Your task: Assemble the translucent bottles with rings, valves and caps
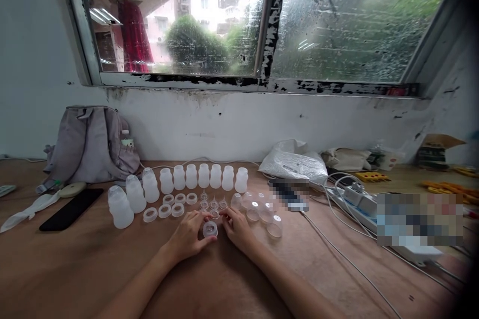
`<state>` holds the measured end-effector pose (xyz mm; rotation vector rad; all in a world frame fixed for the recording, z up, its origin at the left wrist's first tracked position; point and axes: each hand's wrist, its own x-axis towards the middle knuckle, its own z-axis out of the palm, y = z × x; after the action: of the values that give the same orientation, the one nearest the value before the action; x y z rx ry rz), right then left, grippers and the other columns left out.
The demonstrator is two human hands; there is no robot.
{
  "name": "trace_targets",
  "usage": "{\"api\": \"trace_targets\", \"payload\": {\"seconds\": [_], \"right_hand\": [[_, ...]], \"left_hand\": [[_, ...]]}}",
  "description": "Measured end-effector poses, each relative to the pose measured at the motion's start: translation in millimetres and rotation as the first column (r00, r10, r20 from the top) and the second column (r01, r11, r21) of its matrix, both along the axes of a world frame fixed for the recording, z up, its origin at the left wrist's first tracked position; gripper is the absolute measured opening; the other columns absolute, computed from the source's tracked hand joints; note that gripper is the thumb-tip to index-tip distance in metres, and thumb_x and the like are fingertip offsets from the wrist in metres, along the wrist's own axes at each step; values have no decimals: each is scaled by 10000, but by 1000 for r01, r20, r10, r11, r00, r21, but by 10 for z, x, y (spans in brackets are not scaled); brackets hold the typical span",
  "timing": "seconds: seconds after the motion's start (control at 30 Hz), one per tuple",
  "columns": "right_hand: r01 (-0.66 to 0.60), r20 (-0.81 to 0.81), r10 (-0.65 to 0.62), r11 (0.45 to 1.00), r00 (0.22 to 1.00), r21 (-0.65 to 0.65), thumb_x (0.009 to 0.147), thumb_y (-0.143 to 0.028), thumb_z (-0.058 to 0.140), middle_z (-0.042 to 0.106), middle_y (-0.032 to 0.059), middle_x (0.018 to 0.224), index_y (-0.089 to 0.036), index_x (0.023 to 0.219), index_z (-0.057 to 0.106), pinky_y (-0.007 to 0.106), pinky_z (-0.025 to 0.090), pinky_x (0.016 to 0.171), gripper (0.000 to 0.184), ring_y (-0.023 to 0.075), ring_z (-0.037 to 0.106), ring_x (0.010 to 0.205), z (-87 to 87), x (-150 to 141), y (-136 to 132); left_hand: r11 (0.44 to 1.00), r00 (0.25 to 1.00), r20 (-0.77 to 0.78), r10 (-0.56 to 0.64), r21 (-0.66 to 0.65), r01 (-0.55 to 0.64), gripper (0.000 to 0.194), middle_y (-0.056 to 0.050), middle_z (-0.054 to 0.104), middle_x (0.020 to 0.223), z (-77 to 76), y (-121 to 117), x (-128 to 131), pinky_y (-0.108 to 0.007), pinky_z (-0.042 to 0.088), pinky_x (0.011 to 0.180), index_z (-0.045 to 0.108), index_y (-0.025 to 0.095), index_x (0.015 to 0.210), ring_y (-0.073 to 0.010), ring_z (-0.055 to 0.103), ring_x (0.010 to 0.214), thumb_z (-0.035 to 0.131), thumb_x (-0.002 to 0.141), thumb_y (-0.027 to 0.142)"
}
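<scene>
My left hand [190,234] rests on the wooden table, its thumb and fingers curved around a white bottle collar ring [210,230] with a clear piece inside it. Just to the right, my right hand [239,231] is apart from that ring, fingers partly bent and holding nothing I can see. Its fingertips are close to a clear bottle teat [214,214]. Several more clear teats [213,204] stand behind. Loose white collar rings [164,211] lie in two rows at the left. Clear dome caps [274,229] are grouped at the right.
Frosted baby bottles [204,176] line the back, three at the left with clear caps on. A black phone [71,210] and grey backpack [93,144] are left. A plastic bag [294,163], another phone [288,194], cables and a power strip [415,249] are right.
</scene>
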<state>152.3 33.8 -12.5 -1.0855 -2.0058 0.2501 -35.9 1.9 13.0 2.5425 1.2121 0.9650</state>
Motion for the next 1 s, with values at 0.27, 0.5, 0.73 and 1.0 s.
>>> {"api": "trace_targets", "payload": {"seconds": [0.27,0.5,0.73,1.0], "right_hand": [[13,-28,-14,1000,1000,-18,756,-80,428,572,46,777,-181,811,567,276,446,631,181,159,542,701,26,-27,-35],[14,-36,-15,999,999,-36,744,-60,412,566,53,778,-170,802,556,282,437,656,190,165,532,729,22,-39,-44],[-234,-65,232,971,971,-38,676,-31,438,546,40,906,-199,1040,475,273,430,719,402,150,517,789,163,-82,-208],[-23,-257,9,998,966,-52,774,-243,468,520,8,705,-193,793,461,250,402,563,54,131,475,585,207,-70,-154]], "left_hand": [[997,998,-55,-39,-72,35,488,-38,564,910,-22,1,-9,-339,394,788,458,226,1100,-204,512,864,601,686,441],[999,998,-49,-37,-27,35,238,-35,573,960,-2,0,3,-322,387,793,531,231,979,-193,504,897,500,784,365],[985,928,351,121,-160,-67,216,-10,584,719,-28,132,146,-258,410,626,553,187,781,-147,537,670,397,829,328],[929,731,644,225,-367,38,272,-29,584,703,-93,382,500,-207,401,472,550,146,792,-128,537,581,465,765,403]]}}
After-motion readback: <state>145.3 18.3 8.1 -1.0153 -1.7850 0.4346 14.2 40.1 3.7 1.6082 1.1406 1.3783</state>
